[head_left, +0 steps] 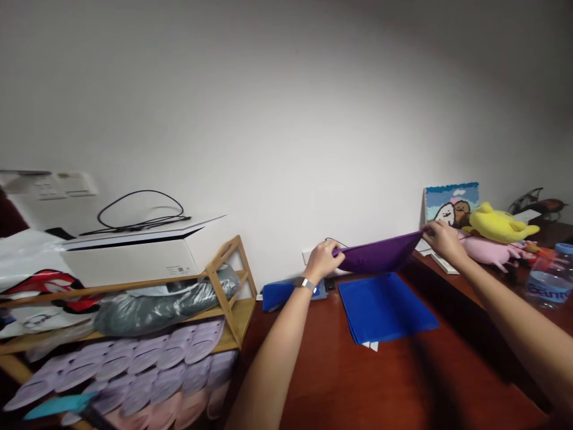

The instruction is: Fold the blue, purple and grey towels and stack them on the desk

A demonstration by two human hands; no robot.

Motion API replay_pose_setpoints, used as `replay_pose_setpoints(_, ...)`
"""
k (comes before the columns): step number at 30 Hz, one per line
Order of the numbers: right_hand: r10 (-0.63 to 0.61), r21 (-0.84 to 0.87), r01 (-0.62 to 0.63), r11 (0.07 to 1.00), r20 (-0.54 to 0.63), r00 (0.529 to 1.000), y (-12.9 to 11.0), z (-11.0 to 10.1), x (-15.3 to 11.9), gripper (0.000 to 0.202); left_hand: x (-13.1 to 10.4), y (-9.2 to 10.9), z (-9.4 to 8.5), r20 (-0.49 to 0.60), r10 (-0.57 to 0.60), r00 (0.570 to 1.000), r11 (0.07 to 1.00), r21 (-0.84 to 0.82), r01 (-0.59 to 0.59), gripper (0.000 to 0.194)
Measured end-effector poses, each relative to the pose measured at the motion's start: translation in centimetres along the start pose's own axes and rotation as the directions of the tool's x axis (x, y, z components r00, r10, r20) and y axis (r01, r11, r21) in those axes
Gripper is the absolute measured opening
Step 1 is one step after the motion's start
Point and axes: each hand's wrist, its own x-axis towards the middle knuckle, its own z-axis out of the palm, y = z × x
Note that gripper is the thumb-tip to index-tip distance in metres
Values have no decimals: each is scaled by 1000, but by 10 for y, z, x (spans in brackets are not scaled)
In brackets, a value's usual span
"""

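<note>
A flat purple sheet or folder (380, 253) is held up between both hands, tilted, above the back of the reddish-brown desk (322, 370). My left hand (323, 261) pinches its left corner; a watch is on that wrist. My right hand (441, 237) grips its upper right corner. Below and nearer lies a blue folder (385, 310) flat on the desk, with small white tabs (371, 346) sticking out at its front edge. Another blue item (276, 295) lies by the wall, left of my left hand and partly behind that arm.
A wooden rack (239, 310) at the left holds a white box (129, 263), bagged goods and several pale slippers (165, 346). At the right are a yellow plush toy (496, 224), a pink plush (487, 249), a picture (452, 200) and a water bottle (550, 278).
</note>
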Motion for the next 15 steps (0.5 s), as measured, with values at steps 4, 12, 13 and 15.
replay_pose_setpoints(4, 73, -15, -72, 997, 99, 992, 36, 46, -82, 22, -63, 0, 67, 64, 98, 993, 990, 99, -104, 9)
replay_pose_setpoints(12, 360, -136, -336, 932, 453, 815, 77, 123, -259, 17, -211, 6, 199, 113, 178, 978, 949, 242, -200, 13)
replay_pose_setpoints(13, 356, -115, -340, 933, 421, 834, 80, 122, -267, 19, -218, 6, 203, 91, 162, 983, 951, 250, -180, 12)
replay_pose_setpoints(15, 338, -70, -335, 940, 334, 880, 82, 116, -276, 27, -222, 9, 202, 39, 108, 993, 965, 237, -114, 14)
